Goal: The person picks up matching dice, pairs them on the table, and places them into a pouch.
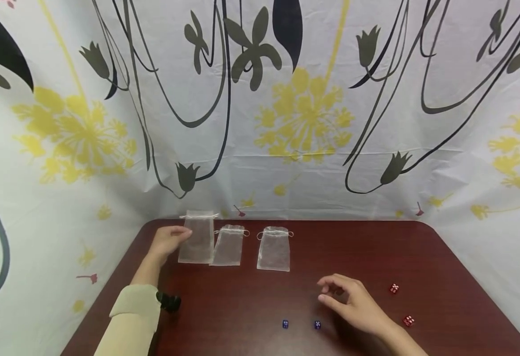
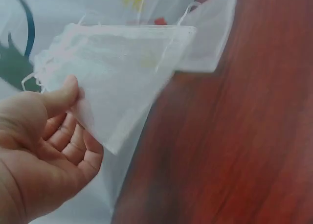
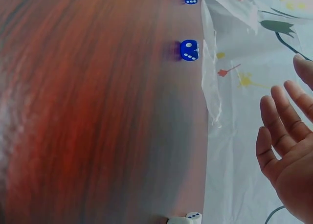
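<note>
My left hand (image 1: 169, 241) pinches a sheer white drawstring pouch (image 1: 199, 240) by its left edge, thumb on the near face. The left wrist view shows this pouch (image 2: 122, 67) tilted and its fabric see-through. A second organza pouch (image 1: 228, 247) lies right beside it, their edges overlapping in the head view. The third pouch (image 1: 274, 248) lies apart to the right. My right hand (image 1: 353, 302) hovers over the table with relaxed, slightly bent fingers and nothing in them. Close to its left are two blue dice, one die (image 1: 317, 325) nearer and the other die (image 1: 285, 324) farther left.
Right of my right hand lie two red dice, one die (image 1: 394, 288) farther back and one die (image 1: 408, 321) nearer. A white die (image 3: 194, 217) shows at the bottom of the right wrist view. A patterned curtain (image 1: 286, 188) hangs behind the dark red table (image 1: 353, 247).
</note>
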Motion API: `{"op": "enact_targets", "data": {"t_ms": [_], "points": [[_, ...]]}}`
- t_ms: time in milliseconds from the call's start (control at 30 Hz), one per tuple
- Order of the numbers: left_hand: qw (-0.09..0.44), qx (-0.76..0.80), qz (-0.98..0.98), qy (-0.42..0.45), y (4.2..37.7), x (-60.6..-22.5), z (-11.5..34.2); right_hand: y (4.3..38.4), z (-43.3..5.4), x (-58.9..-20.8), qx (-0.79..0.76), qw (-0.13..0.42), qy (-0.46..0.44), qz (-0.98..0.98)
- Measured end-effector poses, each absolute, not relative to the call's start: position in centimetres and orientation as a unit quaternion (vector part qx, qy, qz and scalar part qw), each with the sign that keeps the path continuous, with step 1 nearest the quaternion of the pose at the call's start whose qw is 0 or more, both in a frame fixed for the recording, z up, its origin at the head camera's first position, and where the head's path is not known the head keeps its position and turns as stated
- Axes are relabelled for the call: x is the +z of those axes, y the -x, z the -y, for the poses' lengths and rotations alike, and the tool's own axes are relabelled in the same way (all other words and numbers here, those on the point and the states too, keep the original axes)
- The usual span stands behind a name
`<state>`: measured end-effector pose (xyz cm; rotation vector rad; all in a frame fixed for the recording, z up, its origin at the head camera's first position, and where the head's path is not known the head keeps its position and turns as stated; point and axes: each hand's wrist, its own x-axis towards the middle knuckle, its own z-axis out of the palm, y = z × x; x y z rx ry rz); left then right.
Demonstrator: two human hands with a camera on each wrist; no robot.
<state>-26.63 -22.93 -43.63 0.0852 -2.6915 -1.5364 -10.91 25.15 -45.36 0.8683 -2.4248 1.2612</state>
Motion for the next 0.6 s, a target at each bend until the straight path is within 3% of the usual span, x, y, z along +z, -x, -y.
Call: {"op": "enact_targets", "data": {"t_ms": [600], "points": [[0.055,-0.585,0.808,0.031,21.7,-41.0,17.4,11.2,-24.9,-44.5,0.438,0.154,-0.296,0.835]]}}
